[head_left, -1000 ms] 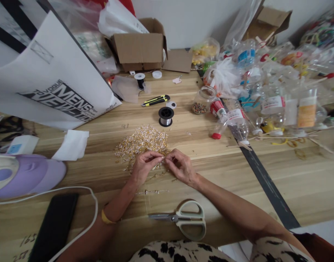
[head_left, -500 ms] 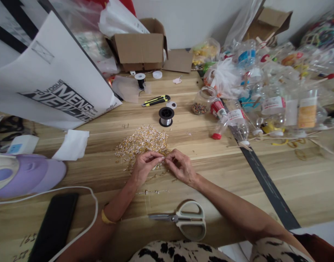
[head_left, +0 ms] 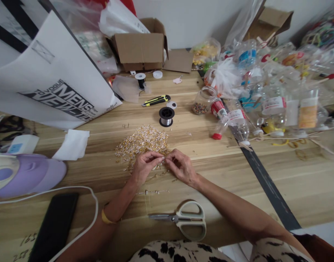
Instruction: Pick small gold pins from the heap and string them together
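My left hand (head_left: 144, 165) and my right hand (head_left: 182, 167) meet fingertip to fingertip at the near edge of a pile of small gold and silver jewellery pieces (head_left: 145, 140). Both are closed in a pinch. A tiny shiny piece shows at the left fingertips; its kind is too small to make out, and what the right fingers pinch is hidden. Just below the hands lie a gold chain (head_left: 156, 176) and a silver beaded chain (head_left: 153, 191). Closer to my body rest cream-handled scissors (head_left: 183, 217), blades pointing left.
Beyond the pile are a wire spool (head_left: 166, 117), a yellow-black box cutter (head_left: 156, 100) and a black thread spool (head_left: 140, 81). Plastic bottles (head_left: 273, 105) crowd the right. A phone (head_left: 54, 225), a white cable (head_left: 94, 203) and a purple device (head_left: 36, 171) occupy the left.
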A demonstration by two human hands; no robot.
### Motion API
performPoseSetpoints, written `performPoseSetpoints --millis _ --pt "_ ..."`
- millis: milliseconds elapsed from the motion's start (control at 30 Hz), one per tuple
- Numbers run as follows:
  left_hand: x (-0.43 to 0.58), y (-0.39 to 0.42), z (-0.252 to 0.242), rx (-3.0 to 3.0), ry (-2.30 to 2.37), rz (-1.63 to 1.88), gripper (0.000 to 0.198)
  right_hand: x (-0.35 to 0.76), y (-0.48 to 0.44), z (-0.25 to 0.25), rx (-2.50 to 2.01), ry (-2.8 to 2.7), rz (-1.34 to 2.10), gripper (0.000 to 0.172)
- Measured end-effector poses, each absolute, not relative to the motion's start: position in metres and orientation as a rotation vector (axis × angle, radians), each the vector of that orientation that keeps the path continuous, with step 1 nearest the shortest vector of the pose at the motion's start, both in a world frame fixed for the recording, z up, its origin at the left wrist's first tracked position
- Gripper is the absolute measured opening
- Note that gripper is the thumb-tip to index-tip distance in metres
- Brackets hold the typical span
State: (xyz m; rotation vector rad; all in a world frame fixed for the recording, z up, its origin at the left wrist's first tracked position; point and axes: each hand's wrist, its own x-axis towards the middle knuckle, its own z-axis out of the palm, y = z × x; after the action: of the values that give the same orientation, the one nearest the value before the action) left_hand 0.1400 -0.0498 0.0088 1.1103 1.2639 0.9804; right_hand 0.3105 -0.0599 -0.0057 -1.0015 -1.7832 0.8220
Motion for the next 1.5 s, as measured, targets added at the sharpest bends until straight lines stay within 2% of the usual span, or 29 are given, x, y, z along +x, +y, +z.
performPoseSetpoints --millis 1500 --pt "0.1396 -0.0499 0.0089 1.158 1.271 0.982 0.011 0.3106 -0.0582 -0.0077 -1.019 -1.791 0.799 0.007"
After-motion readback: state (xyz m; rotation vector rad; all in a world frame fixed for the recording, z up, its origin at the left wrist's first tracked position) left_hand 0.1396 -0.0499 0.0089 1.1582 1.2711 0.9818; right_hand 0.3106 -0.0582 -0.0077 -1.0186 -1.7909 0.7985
